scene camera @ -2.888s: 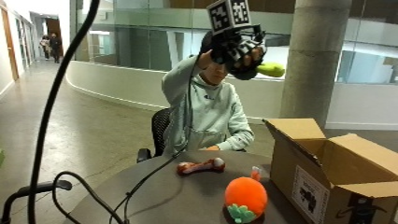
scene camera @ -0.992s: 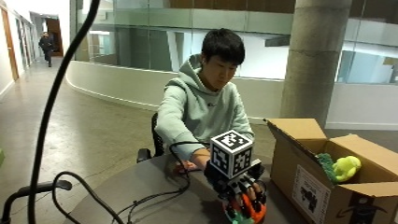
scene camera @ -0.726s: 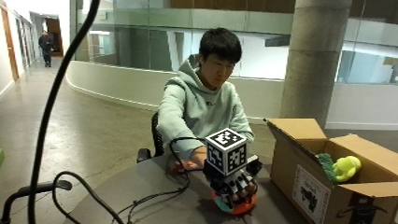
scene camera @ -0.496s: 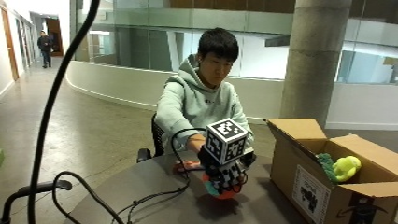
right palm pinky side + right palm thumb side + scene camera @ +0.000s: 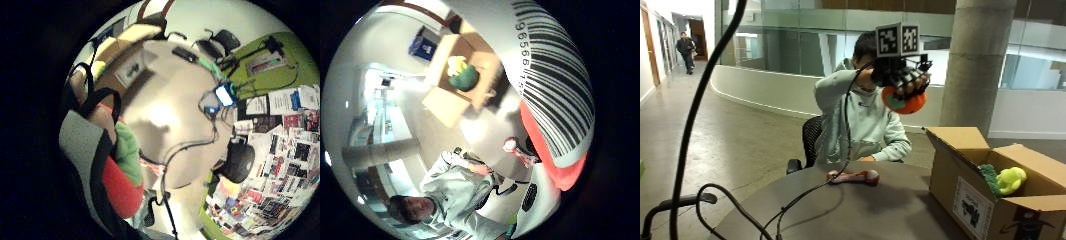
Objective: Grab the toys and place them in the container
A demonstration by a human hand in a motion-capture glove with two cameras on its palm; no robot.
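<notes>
Gloved right hand (image 5: 903, 79) raised high, fingers curled around orange toy (image 5: 905, 101)

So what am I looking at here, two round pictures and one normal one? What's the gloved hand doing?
No machine here: a person sits at a round table, with a black glove on the right hand. The normal picture is from a camera across the table. The two round ones come from cameras on that hand's palm. The raised hand has its grip on an orange toy. A bone-shaped toy lies on the table. The open cardboard box beside it holds a yellow-green toy.
</notes>
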